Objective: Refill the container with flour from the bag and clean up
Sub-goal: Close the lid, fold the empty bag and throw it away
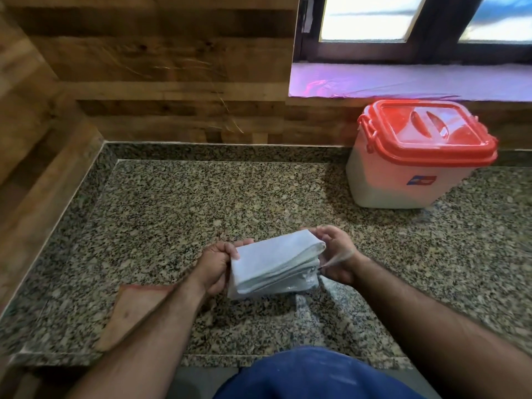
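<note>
A flattened, folded white flour bag [273, 264] is held above the granite counter in front of me. My left hand [214, 264] grips its left end, thumb on top. My right hand [335, 254] grips the right end, where the folded layers stack up. The white plastic container [403, 180] stands at the back right of the counter. Its red lid [426, 132] is on, with red clips at the left side.
A brown cloth [129, 309] lies flat on the granite counter [201, 203] near the front left, partly under my left forearm. Wood-panelled walls close off the left and back. A window sill covered in purple sheet [403, 80] runs above the container.
</note>
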